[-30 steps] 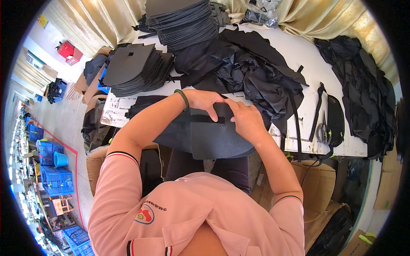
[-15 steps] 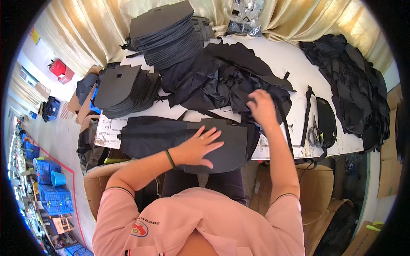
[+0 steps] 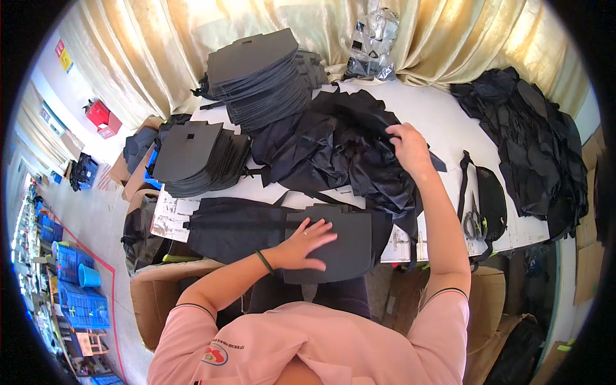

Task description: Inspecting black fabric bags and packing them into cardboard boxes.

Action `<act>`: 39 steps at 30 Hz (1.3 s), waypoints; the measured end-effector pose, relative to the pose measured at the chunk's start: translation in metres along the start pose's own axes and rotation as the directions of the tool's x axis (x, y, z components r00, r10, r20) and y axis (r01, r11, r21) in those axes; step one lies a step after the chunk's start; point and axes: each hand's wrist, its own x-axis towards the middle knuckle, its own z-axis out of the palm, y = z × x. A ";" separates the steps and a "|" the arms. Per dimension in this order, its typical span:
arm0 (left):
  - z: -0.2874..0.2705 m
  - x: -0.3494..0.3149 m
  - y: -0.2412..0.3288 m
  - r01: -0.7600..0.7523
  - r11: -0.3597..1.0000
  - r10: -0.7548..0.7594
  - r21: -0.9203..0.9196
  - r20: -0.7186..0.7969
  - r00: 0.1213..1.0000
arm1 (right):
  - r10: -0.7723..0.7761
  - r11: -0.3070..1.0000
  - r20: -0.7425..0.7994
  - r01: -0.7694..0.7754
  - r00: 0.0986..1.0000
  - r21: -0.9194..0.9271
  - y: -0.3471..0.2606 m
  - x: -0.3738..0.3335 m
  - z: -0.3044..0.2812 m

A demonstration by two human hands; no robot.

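Observation:
My left hand [image 3: 301, 248] lies with its fingers spread on a stiff dark grey panel [image 3: 350, 240] at the table's near edge. Under that panel, a black fabric piece [image 3: 240, 221] stretches out to the left. Farther off, my right hand [image 3: 412, 151] pinches the right edge of a crumpled heap of black fabric [image 3: 340, 138], its thumb and fingers closed on the cloth. A black strap [image 3: 414, 247] hangs over the table's front edge below the heap.
Two stacks of grey panels, a tall one [image 3: 253, 61] and a lower one [image 3: 186, 151], stand at the left. Scissors [image 3: 473, 224] lie beside a black pouch [image 3: 491, 202] on the white table [image 3: 449, 122]. More black fabric [image 3: 532, 141] drapes over the right end. A cardboard box [image 3: 154, 289] stands below.
My right hand has gone from hovering half-open over the heap to gripping the cloth's edge, farther right. The heap's right side has shifted. My left hand stays on the panel; the view has tilted up slightly.

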 end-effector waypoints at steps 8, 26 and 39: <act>-0.100 0.048 -0.023 0.013 0.052 -0.438 -0.999 -0.011 0.899 | -0.574 0.795 0.194 0.485 0.796 0.363 -0.192 -0.085 0.011; -0.057 0.015 -0.017 0.272 0.415 -0.512 -0.868 0.024 0.859 | -0.387 0.919 0.352 0.325 0.852 0.223 -0.095 -0.083 0.071; -0.038 0.019 -0.018 0.203 0.897 -0.300 -0.392 -0.205 0.932 | -0.379 0.876 0.588 0.481 0.715 -0.020 -0.116 -0.064 0.074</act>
